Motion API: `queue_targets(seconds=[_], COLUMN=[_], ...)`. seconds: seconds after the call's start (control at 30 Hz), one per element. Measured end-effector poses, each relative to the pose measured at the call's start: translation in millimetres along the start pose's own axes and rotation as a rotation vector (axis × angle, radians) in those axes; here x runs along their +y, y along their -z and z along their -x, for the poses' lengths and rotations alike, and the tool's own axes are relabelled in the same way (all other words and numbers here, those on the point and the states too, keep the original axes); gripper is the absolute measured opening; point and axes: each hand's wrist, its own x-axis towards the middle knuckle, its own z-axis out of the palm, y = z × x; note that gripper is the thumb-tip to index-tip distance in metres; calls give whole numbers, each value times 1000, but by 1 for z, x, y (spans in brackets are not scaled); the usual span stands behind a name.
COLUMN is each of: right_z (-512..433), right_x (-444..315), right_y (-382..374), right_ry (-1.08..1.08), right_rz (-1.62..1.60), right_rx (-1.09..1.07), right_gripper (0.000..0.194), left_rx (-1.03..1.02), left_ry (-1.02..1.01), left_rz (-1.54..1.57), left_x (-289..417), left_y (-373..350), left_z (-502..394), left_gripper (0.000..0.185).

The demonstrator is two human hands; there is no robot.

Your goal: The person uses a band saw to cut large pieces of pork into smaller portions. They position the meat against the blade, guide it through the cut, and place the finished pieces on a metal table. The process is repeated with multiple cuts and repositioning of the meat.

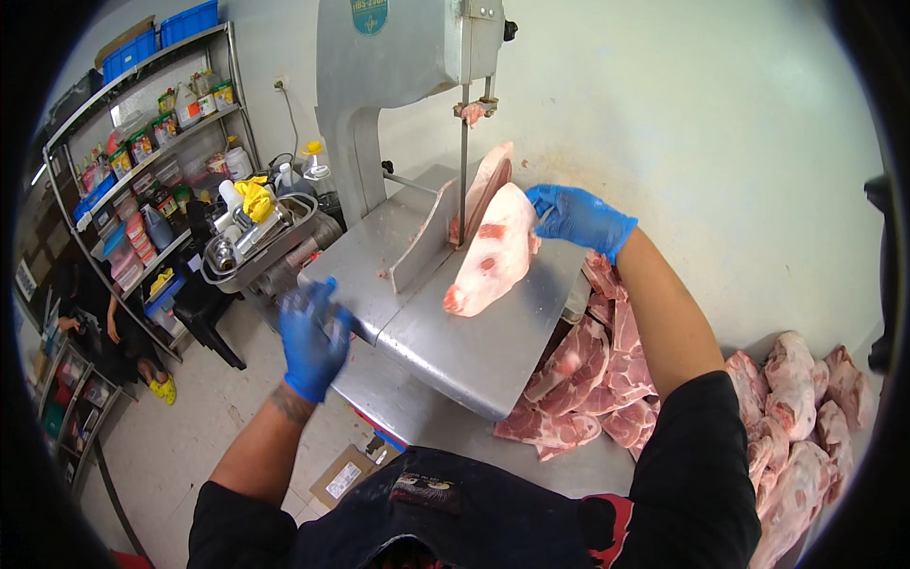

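Observation:
A meat bandsaw (398, 64) with a steel table (455, 355) stands before me. A pale joint of meat with skin (498, 256) lies on the table, right of the vertical saw blade (464, 171); a cut slice (490, 178) stands behind it, between it and the upright guide plate (423, 245). My right hand (579, 219), in a blue glove, is at the joint's right upper edge with bent fingers; whether it grips is unclear. My left hand (313, 338), also gloved in blue and slightly blurred, is off the table's left edge with its fingers apart, holding nothing.
Sliced meat (576, 370) is heaped on a lower steel surface right of the saw. More whole joints (793, 398) lie at the far right. A metal tray with utensils (249, 249) and a loaded shelf rack (160, 146) stand left. Another person (106, 320) sits at far left.

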Motion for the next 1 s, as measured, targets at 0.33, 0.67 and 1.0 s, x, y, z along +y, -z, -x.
queue_targets(seconds=[0.33, 0.67, 1.0], right_z=[46, 20, 165], right_x=[-66, -91, -52], right_y=[-99, -138, -113], right_ry=[67, -2, -299], right_rz=[-21, 412, 7], right_rx=[185, 424, 373], right_gripper=[34, 36, 35], left_rx=[-107, 17, 7], left_ry=[-29, 119, 372], left_rz=[295, 263, 428], left_x=[90, 56, 59], left_y=[7, -4, -10], left_z=[15, 2, 13], left_gripper=[73, 67, 75])
